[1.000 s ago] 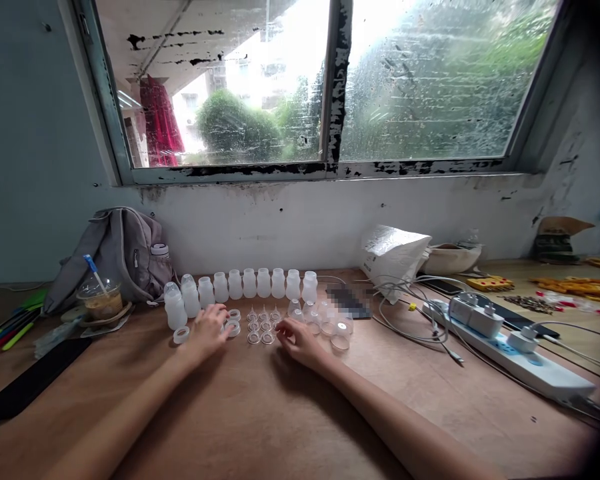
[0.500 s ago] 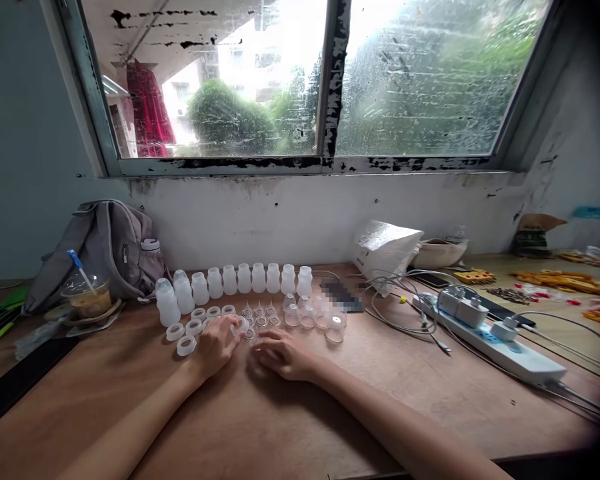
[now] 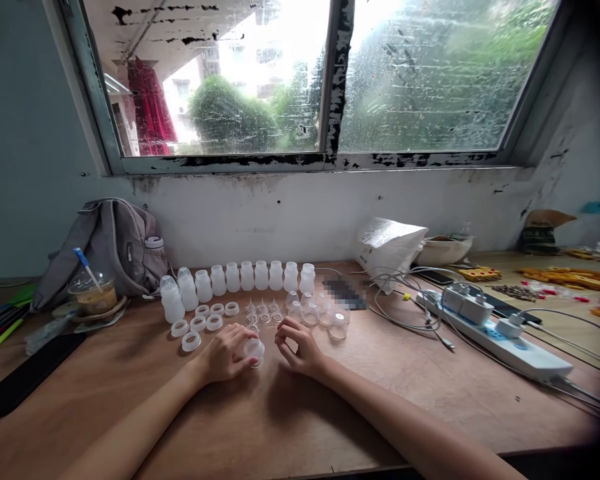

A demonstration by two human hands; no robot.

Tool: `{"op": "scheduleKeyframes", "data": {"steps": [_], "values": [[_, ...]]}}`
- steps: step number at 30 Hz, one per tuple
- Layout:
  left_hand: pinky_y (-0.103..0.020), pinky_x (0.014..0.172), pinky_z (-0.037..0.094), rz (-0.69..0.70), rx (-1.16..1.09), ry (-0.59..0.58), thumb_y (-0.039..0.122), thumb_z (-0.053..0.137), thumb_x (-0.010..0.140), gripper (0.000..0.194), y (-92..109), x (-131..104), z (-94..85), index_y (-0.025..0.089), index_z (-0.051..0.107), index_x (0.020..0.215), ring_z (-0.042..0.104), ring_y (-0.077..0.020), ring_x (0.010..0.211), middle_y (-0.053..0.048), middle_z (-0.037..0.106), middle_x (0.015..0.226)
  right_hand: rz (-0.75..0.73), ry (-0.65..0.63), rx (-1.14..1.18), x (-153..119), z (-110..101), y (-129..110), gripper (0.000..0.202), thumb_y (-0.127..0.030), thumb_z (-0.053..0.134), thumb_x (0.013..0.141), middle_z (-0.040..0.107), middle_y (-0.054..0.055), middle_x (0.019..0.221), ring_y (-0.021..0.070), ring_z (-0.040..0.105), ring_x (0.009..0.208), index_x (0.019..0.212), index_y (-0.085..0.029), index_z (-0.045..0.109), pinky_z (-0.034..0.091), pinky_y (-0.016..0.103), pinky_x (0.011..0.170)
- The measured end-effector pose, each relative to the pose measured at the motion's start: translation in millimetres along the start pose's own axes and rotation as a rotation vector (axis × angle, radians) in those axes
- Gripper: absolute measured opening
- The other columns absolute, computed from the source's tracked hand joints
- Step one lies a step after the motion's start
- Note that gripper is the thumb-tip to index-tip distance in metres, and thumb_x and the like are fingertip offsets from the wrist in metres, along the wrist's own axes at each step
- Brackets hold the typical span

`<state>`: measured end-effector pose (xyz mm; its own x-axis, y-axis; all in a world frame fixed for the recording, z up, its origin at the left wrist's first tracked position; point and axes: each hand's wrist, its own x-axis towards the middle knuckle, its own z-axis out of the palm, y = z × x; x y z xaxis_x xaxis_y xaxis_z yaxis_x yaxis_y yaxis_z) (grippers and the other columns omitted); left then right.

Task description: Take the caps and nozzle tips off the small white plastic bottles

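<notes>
My left hand (image 3: 230, 353) is closed on a translucent bottle collar ring (image 3: 253, 347), its thumb and fingers at the ring's edge, low over the table. Just to the right, my right hand (image 3: 300, 347) is curled with thumb and forefinger brought together; whether anything small is between them I cannot make out. Beyond my hands lie several clear bottle teats (image 3: 263, 309) in rows. Several loose collar rings (image 3: 198, 323) lie to the left, and several clear dome caps (image 3: 338, 325) stand to the right. A row of frosted baby bottles (image 3: 247, 275) stands behind, two at the left end with tops on.
A power strip (image 3: 520, 353) with chargers and looped white cables (image 3: 380, 313) lies on the right. On the left are a grey backpack (image 3: 115, 247), a drink cup (image 3: 97, 300), pens (image 3: 5, 323) and a black slab (image 3: 30, 373). A white bag (image 3: 393, 243) leans near the wall.
My left hand has drawn back from the loose rings toward me and right, carrying a collar ring. My right hand has shifted right, its fingers now raised and pinched. The view has moved slightly.
</notes>
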<state>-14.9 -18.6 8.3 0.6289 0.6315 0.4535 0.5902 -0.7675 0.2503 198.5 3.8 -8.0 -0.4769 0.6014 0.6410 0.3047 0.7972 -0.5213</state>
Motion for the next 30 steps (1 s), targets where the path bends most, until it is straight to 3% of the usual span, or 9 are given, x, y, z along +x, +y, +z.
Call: {"op": "scheduleKeyframes", "data": {"steps": [4,9,13,18,24,30], "values": [[-0.033,0.077,0.039,0.014,0.025,-0.102,0.037,0.053,0.073,0.036,-3,0,2.8,0.017,0.051,0.103,0.050,-0.0206,0.084,-0.008,0.057,0.091,-0.017,-0.039,-0.020,0,7,1,0.010,-0.019,0.044,0.076,0.049,0.005,0.075,0.0141,0.046,0.066,0.071,-0.020,0.052,0.040,0.026,0.060],[-0.033,0.077,0.039,-0.003,0.000,-0.117,0.040,0.054,0.072,0.040,-5,1,3.8,0.019,0.050,0.106,0.049,-0.0203,0.085,-0.007,0.056,0.094,-0.044,-0.081,-0.039,-1,11,1,0.010,-0.018,0.043,0.076,0.049,0.005,0.078,0.0140,0.047,0.069,0.075,-0.020,0.053,0.041,0.025,0.061],[-0.030,0.077,0.039,-0.062,-0.124,-0.043,0.033,0.044,0.080,0.023,-6,1,7.6,0.019,0.056,0.093,0.050,-0.0180,0.085,-0.006,0.056,0.092,-0.045,-0.110,-0.049,-2,9,2,0.016,-0.013,0.043,0.073,0.050,0.005,0.082,0.0141,0.048,0.071,0.083,-0.020,0.054,0.041,0.026,0.064],[-0.022,0.055,0.038,-0.348,-0.411,0.111,0.035,0.037,0.084,0.024,-3,3,15.6,0.017,0.053,0.082,0.048,-0.0119,0.060,0.000,0.054,0.067,-0.048,-0.138,0.002,-1,11,0,0.041,-0.011,0.046,0.068,0.050,0.006,0.094,0.0149,0.048,0.076,0.108,-0.020,0.041,0.042,0.028,0.068],[-0.021,0.054,0.038,-0.429,-0.636,0.174,0.042,0.040,0.081,0.028,0,6,26.8,0.017,0.052,0.081,0.048,-0.0105,0.058,0.000,0.052,0.066,0.039,-0.046,0.041,2,21,-7,0.019,-0.022,0.046,0.078,0.053,0.004,0.086,0.0120,0.049,0.068,0.097,-0.021,0.046,0.042,0.026,0.065],[-0.022,0.055,0.042,-0.507,-0.798,0.170,0.047,0.046,0.077,0.035,-8,6,36.4,0.015,0.052,0.092,0.052,-0.0116,0.058,-0.002,0.056,0.069,0.100,-0.046,0.049,3,24,-5,0.016,-0.022,0.049,0.075,0.054,0.003,0.080,0.0108,0.048,0.062,0.092,-0.020,0.048,0.041,0.024,0.058]]}}
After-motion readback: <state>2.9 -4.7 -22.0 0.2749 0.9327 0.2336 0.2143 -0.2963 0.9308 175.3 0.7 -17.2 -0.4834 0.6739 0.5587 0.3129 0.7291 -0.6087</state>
